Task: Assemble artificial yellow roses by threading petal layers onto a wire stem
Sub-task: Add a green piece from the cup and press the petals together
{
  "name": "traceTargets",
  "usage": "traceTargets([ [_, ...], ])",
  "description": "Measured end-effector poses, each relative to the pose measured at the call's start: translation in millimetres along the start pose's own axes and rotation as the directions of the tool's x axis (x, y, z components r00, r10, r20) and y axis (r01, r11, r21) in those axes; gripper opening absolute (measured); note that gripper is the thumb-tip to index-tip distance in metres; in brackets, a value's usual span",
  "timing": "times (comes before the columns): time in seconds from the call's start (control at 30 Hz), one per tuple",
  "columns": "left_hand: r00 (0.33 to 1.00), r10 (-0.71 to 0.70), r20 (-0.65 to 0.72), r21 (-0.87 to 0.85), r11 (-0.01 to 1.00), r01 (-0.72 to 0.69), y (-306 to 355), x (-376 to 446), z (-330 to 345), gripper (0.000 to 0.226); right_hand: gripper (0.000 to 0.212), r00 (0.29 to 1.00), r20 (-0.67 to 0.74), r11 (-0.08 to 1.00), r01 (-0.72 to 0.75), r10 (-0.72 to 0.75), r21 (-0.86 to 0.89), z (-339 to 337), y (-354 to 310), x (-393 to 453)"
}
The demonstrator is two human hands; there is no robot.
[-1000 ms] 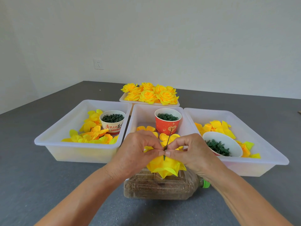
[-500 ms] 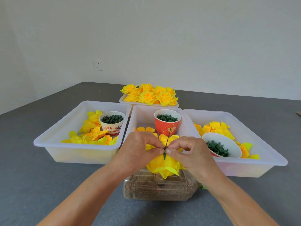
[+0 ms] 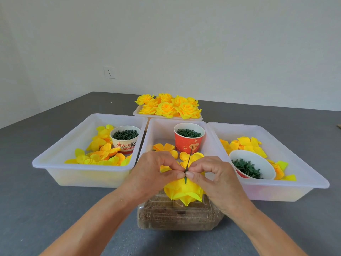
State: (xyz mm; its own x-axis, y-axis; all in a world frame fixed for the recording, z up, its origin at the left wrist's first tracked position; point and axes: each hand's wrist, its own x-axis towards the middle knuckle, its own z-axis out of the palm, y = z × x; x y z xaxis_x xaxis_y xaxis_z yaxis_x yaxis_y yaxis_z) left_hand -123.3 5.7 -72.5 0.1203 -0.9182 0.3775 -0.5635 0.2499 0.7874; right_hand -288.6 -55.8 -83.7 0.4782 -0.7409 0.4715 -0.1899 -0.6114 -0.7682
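Observation:
A half-built yellow rose (image 3: pixel 183 193) hangs upside down just in front of the middle tray, its petals pointing toward me. A thin green wire stem (image 3: pixel 189 159) sticks up out of its base. My left hand (image 3: pixel 156 172) and my right hand (image 3: pixel 214 174) meet thumb to thumb at the stem's base, both pinching the stem and the top petal layer there. Loose orange-yellow petal layers (image 3: pixel 165 147) lie in the middle tray (image 3: pixel 156 124) behind my hands.
A left tray (image 3: pixel 60 157) holds petals and a cup of green parts (image 3: pixel 125 137). A red cup (image 3: pixel 189 137) stands in the middle tray. The right tray (image 3: pixel 295 157) holds petals and a white bowl (image 3: pixel 252 165). Finished roses (image 3: pixel 168 106) fill a far tray. A plastic bottle (image 3: pixel 177 215) lies under my hands.
My hands and the rose have stayed in almost the same place; the grip at the stem's base has barely shifted. The view has tilted slightly.

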Motion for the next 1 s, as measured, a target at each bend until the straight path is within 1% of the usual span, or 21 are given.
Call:
traceTargets([
  [0.1,1.000,0.008,-0.002,-0.028,1.000,-0.008,-4,-1,1,0.009,0.024,1.000,0.010,1.000,0.013,-0.013,-0.003,0,1,1],
  [0.27,0.999,0.030,-0.028,-0.088,0.996,-0.032,-11,-3,4,0.011,0.029,0.999,0.003,0.999,0.053,-0.053,0.000,1,3,0],
  [0.4,0.998,0.052,-0.040,-0.077,0.996,-0.055,-13,-4,6,0.015,0.027,0.997,-0.015,0.997,0.077,-0.077,0.015,3,5,-2],
  [0.53,0.998,0.054,-0.038,-0.065,0.996,-0.057,-14,-3,6,0.016,0.018,0.998,-0.015,0.998,0.060,-0.060,0.001,4,5,-2],
  [0.6,0.999,0.041,-0.028,-0.073,0.996,-0.043,-11,-4,5,0.010,0.016,0.998,-0.027,0.999,0.051,-0.052,-0.015,4,2,-4],
  [0.67,1.000,0.002,-0.014,-0.120,0.993,-0.003,-8,-3,3,0.003,0.015,0.999,-0.025,0.997,0.046,-0.047,-0.054,2,-2,-4],
  [0.77,0.999,-0.048,0.013,-0.165,0.985,0.050,-6,-3,0,0.015,0.022,1.000,-0.005,0.998,-0.003,0.003,-0.061,0,-5,-2],
  [0.87,0.999,-0.047,0.001,-0.194,0.980,0.047,-3,-2,-2,0.023,0.032,0.999,-0.016,0.999,-0.033,0.033,-0.021,0,-6,-1],
  [0.93,0.999,-0.029,-0.036,-0.214,0.977,0.021,2,0,-5,0.023,0.032,0.998,-0.023,0.999,-0.049,0.050,0.016,1,-7,0],
  [1.0,0.998,-0.024,-0.055,-0.247,0.969,0.009,8,3,-7,0.015,0.031,0.999,-0.020,0.999,-0.033,0.033,0.012,3,-9,1],
])
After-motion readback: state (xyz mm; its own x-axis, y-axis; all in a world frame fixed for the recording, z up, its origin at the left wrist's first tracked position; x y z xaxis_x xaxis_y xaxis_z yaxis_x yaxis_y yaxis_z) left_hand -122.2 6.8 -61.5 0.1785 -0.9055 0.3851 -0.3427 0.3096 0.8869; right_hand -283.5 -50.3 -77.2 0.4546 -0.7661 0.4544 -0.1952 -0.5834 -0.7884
